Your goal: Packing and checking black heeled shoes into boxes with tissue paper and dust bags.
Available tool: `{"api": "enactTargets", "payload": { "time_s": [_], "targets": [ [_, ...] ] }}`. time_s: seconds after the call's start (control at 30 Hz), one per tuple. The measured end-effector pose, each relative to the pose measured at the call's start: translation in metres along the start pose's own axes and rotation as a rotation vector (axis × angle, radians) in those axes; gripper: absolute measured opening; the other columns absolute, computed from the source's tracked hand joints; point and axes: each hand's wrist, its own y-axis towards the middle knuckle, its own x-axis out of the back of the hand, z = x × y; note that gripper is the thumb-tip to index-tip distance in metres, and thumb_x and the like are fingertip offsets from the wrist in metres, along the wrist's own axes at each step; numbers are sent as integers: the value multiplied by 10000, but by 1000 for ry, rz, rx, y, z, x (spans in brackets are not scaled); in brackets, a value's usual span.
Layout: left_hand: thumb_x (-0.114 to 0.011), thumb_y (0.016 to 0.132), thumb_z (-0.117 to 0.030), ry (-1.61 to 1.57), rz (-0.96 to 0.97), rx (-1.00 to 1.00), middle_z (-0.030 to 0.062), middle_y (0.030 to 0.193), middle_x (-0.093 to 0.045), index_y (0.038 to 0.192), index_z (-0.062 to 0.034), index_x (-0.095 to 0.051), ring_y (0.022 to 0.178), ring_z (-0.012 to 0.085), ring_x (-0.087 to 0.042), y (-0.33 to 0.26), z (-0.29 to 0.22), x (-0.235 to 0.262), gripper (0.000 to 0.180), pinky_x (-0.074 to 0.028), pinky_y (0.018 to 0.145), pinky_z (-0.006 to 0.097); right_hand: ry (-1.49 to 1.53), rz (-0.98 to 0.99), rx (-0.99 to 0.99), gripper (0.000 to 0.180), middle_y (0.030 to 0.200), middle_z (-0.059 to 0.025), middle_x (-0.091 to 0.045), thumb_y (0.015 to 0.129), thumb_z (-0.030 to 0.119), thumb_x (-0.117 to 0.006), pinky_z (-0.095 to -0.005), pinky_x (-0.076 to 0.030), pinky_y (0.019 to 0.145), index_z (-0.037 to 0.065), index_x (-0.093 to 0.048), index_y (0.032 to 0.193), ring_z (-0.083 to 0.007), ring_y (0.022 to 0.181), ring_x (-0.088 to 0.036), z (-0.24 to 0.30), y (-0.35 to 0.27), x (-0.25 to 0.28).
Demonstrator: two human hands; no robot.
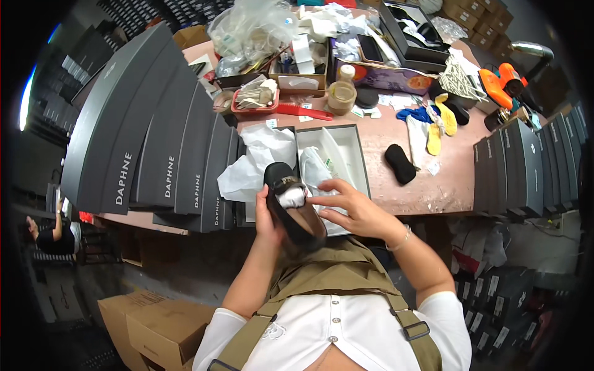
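Note:
A black loafer-like shoe (276,176) with a metal ornament is in my left hand (266,221), tilted, its toe pointing away from me. White wadding (292,198) fills the front of its opening, and its heel end is blurred. My right hand (354,213) is open, fingers apart, with fingertips at the shoe's right edge; whether they touch it I cannot tell. Just beyond lies an open shoebox (361,151) holding a white-wrapped item (314,166). Crumpled white tissue paper (250,162) spreads out to the left of it.
Dark grey shoeboxes (161,136) are stacked at left, with more (510,164) at right. A black sponge-like pad (400,164), yellow insoles (447,117), a jar (341,96) and a red-handled brush (303,111) lie on the table. Cardboard boxes (167,328) stand below left.

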Motion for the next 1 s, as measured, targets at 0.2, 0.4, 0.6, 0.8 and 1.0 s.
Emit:
{"api": "enactTargets", "payload": {
  "time_s": [0.2, 0.4, 0.6, 0.8, 1.0],
  "targets": [
    [-477, 912, -462, -14, -164, 11, 100, 1150, -635, 1224, -76, -575, 1040, 260, -607, -15, 9, -4, 506, -470, 932, 437, -532, 95, 37, 304, 1334, -127, -485, 752, 275, -703, -449, -392, 994, 120, -675, 1012, -278, 1168, -528, 4, 24, -26],
    [-457, 932, -521, 19, -227, 10, 82, 1255, -578, 1290, -114, -529, 1161, 250, -543, -28, 30, -7, 547, -423, 1001, 410, -742, -19, 315, 172, 1292, -74, -523, 750, 230, -677, -576, -229, 1097, 80, -692, 832, -239, 1284, -421, -20, 26, -59],
    [-408, 904, -630, -88, -234, -128, 180, 1102, -620, 1179, -34, -565, 994, 336, -610, 11, -23, 22, 675, -496, 896, 478, -396, -237, 237, 275, 1225, -93, -554, 717, 146, -736, -602, -246, 1060, 83, -680, 979, -272, 1265, -444, -22, -2, -4],
    [-418, 912, -618, -104, -60, -12, 191, 1115, -618, 1206, -32, -555, 1006, 367, -602, 18, -17, 13, 670, -489, 905, 520, -446, -93, 128, 281, 1384, -175, -448, 772, 194, -707, -618, -243, 1068, 124, -679, 1042, -356, 1321, -377, -22, 16, -2],
    [-401, 953, -578, 85, -101, -65, 77, 1387, -488, 1403, -133, -430, 1269, 257, -466, -7, 18, -24, 634, -379, 1053, 423, -692, 12, 277, 169, 1438, -103, -418, 726, 224, -631, -624, -155, 1115, 82, -722, 738, -318, 1391, -291, -27, 46, -43]
  ]
}}
